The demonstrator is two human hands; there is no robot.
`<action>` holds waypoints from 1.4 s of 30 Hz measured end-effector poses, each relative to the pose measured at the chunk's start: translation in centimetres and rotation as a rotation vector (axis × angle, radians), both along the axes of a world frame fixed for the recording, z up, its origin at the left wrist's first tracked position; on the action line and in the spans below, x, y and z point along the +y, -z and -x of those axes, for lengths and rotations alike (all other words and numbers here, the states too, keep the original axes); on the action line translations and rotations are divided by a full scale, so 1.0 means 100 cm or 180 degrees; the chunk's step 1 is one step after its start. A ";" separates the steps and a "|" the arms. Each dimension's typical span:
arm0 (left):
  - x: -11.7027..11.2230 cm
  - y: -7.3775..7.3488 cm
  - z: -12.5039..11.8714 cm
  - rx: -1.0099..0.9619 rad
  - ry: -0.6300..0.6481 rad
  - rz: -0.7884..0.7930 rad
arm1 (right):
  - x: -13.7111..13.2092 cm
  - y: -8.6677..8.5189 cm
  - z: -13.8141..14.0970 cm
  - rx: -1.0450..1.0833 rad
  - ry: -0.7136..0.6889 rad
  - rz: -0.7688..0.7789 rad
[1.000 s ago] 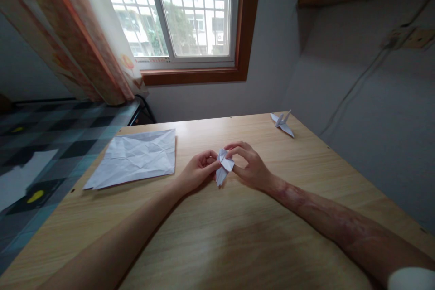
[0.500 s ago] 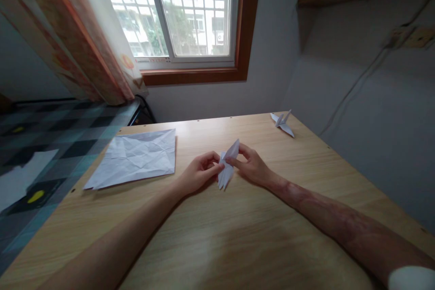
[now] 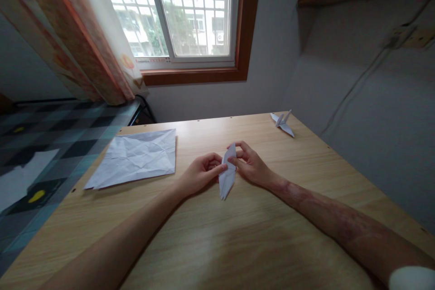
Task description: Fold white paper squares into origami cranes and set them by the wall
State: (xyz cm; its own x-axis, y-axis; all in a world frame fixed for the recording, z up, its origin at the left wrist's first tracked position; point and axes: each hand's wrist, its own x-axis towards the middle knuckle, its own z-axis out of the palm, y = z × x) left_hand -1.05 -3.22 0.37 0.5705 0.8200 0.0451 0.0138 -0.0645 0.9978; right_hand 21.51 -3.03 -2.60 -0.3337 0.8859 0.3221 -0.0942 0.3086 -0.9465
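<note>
A small folded white paper piece (image 3: 227, 177), long and pointed at both ends, is held at the middle of the wooden table (image 3: 217, 235). My left hand (image 3: 200, 173) pinches its left edge with curled fingers. My right hand (image 3: 249, 165) pinches its upper right side between thumb and forefinger. The lower tip of the paper points toward me and touches or nearly touches the table.
A crumpled white sheet (image 3: 136, 156) lies flat at the table's left. A finished paper crane (image 3: 282, 123) stands at the far right corner. Behind are a window (image 3: 190, 13), a curtain (image 3: 78, 31) and a grey wall; a checked bed cover (image 3: 37, 145) is at the left.
The paper's upper flap, raised to the right half a second ago, has been folded in, so the piece is now a narrow, elongated shape. Both hands stayed in place, only the fingers shifted.
</note>
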 end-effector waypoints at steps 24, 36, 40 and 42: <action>0.010 0.006 0.004 -0.0310 -0.0293 0.0230 | -0.007 -0.015 -0.004 -0.1178 0.1022 -0.2001; -0.004 -0.004 0.000 0.0386 -0.0277 -0.0578 | 0.003 0.002 0.000 -0.0070 0.0457 -0.0296; -0.003 -0.002 0.001 0.0308 -0.0222 -0.0546 | 0.001 0.002 -0.001 -0.0221 0.0418 -0.0139; -0.002 0.000 0.002 0.0299 -0.0232 -0.0528 | 0.000 0.001 -0.002 -0.0338 0.0428 -0.0291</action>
